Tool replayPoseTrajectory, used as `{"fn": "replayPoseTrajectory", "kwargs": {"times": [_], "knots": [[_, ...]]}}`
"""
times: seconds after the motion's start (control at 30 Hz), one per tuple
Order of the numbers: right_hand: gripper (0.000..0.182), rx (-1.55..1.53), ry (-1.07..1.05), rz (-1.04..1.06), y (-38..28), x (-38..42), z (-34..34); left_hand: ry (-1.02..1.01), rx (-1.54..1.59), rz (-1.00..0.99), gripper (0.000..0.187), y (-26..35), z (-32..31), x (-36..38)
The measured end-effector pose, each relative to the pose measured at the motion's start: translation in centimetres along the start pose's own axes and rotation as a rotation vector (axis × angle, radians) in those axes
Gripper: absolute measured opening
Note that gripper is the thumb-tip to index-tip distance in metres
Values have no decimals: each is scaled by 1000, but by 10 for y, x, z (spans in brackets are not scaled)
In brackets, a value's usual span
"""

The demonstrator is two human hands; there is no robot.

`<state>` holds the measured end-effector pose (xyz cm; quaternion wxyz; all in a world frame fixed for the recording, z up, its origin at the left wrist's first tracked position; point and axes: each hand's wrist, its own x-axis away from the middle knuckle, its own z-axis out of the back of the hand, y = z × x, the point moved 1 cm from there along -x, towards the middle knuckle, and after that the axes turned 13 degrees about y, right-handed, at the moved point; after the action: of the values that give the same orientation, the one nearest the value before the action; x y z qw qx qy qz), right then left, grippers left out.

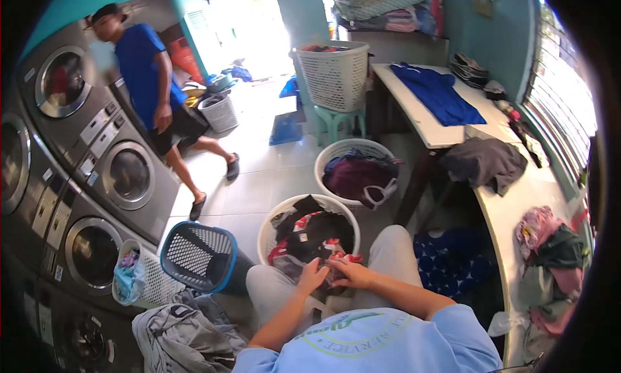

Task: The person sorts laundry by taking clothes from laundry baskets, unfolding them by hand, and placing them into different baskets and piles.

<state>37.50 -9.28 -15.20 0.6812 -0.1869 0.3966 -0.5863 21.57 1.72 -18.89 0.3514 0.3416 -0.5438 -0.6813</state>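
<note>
A white round basket [264, 240] full of black and red clothes [317, 234] stands in front of my knees. My left hand [313, 276] is at its near edge, fingers bent against a dark and red garment. Beside it, my right hand [349, 273] has its fingers closed on a red and white part of the cloth. The two hands nearly touch. Just behind is a second white basket [320, 169] with dark and maroon clothes [356, 177].
A person in a blue shirt [139, 62] walks past the washing machines [129, 172] at the left. A blue-rimmed basket [200, 253] and grey clothes [184, 334] are left of my knees. A white table [420, 124] holds blue cloth [436, 95]. A tall basket [333, 78] sits on a green stool [339, 117].
</note>
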Motion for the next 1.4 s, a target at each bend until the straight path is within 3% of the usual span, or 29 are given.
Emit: {"fn": "replayPoseTrajectory", "kwargs": {"times": [0.13, 0.17, 0.23, 0.33, 0.47, 0.5, 0.6, 0.67, 0.7, 0.8, 0.83, 0.87, 0.97, 1.03, 1.1, 1.2, 1.23, 1.3, 1.33, 1.4], "knots": [[43, -97, 141, -158, 35, -3, -22, -110, -159, 1, 20, -13, 7, -5], [34, -120, 151, -226, 35, -7, -16, -63, 42, 43, 22, -11, 3, -5], [25, -183, 367, -233, 3, -18, 11, 40, -57, -64, 23, -33, 9, -18], [18, -169, 562, -238, 15, -28, 28, 175, 15, 249, 26, -24, 21, -25], [15, -489, 724, -412, -8, -52, 74, 295, 152, 388, 24, -48, 29, -37], [15, -585, 719, -363, -5, -58, 83, 347, 228, 475, 25, -48, 29, -37], [14, -576, 655, -265, -35, -69, 117, 349, 220, 457, 23, -40, 28, -35], [12, -884, 738, -180, -57, -74, 136, 351, 246, 438, 23, -35, 28, -34], [10, -734, 766, -172, -64, -71, 149, 408, 293, 512, 21, -36, 31, -35], [14, -789, 787, -229, -88, -66, 171, 486, 368, 643, 20, -42, 42, -37], [16, -705, 796, -337, -96, -61, 177, 506, 396, 702, 21, -45, 44, -37], [18, -612, 814, -448, -99, -51, 184, 482, 407, 711, 22, -68, 46, -41], [21, -302, 1007, -376, -95, -29, 191, 304, 377, 706, 21, -76, 48, -41], [18, -499, 903, -581, -118, -7, 212, 228, 303, 720, 22, -67, 43, -37], [17, -616, 945, -602, -123, 19, 233, 164, 190, 678, 20, -71, 36, -35], [19, -512, 1212, -436, -129, 54, 279, 68, 72, 637, 18, -62, 28, -31], [20, -518, 1359, -547, -125, 69, 302, 40, 1, 598, 17, -58, 26, -30], [17, -708, 1607, -318, -157, 101, 340, 7, -69, 558, 17, -55, 23, -29], [17, -614, 1512, -33, -136, 137, 371, 10, -85, 554, 16, -54, 23, -28], [20, -580, 1771, 67, -167, 173, 403, 11, -98, 548, 15, -57, 22, -29]]}}
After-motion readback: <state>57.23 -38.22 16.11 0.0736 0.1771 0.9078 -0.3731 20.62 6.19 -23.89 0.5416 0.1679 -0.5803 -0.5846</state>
